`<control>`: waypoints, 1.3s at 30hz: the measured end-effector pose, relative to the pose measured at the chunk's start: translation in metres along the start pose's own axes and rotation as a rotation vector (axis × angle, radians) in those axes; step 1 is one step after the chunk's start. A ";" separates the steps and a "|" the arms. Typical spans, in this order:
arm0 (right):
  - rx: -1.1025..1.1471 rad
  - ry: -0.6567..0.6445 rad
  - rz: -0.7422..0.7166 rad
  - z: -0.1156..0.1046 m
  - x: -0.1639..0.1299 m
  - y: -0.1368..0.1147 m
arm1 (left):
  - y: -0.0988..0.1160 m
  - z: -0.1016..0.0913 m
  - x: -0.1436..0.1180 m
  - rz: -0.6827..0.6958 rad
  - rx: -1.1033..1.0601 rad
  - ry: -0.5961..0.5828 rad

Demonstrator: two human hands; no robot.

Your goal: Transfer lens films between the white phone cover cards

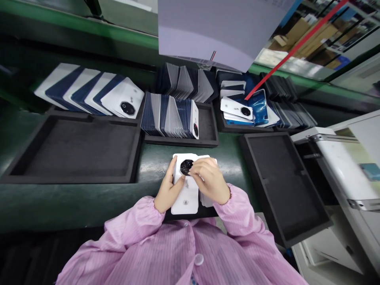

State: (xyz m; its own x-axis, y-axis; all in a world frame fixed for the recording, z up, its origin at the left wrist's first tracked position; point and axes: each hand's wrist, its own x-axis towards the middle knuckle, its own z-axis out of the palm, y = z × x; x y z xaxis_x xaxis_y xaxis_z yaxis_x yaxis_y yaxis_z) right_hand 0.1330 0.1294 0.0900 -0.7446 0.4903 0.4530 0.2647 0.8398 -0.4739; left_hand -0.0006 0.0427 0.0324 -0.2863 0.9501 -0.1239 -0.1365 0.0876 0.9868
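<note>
A white phone back panel (184, 196) with a black eight-sided camera area (186, 167) lies in front of me, close to the table's near edge. My left hand (170, 190) is closed on its left side, the thumb resting on the face just below the camera area. Over the right part of the camera area, the fingers of my right hand (209, 178) are pinched together. Whatever they grip, if anything, is too small or hidden to name. More white panels (205, 200) lie partly under my right hand.
A dark foam tray (130, 158) lies at left, with white and blue panels (97, 93) leaning behind it. Tightly lined panels (169, 116) stand in a middle tray (208, 141). Loose panels (236, 109) lie at back right. Another foam tray (255, 166) sits tilted at right, beside white equipment (341, 158).
</note>
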 end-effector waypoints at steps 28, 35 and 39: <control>0.196 0.195 -0.029 0.024 -0.039 -0.022 | -0.006 0.000 0.000 0.084 -0.016 0.017; 0.193 0.207 -0.034 0.023 -0.038 -0.023 | -0.005 -0.001 -0.001 0.100 -0.008 0.022; 0.197 0.208 -0.033 0.023 -0.038 -0.023 | -0.003 0.000 -0.001 0.101 -0.011 0.033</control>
State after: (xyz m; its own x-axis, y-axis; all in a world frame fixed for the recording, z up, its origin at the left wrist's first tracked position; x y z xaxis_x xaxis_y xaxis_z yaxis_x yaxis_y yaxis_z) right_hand 0.1415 0.0864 0.0662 -0.6034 0.5182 0.6062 0.1031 0.8044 -0.5850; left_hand 0.0001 0.0413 0.0293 -0.3301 0.9435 -0.0279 -0.1159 -0.0112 0.9932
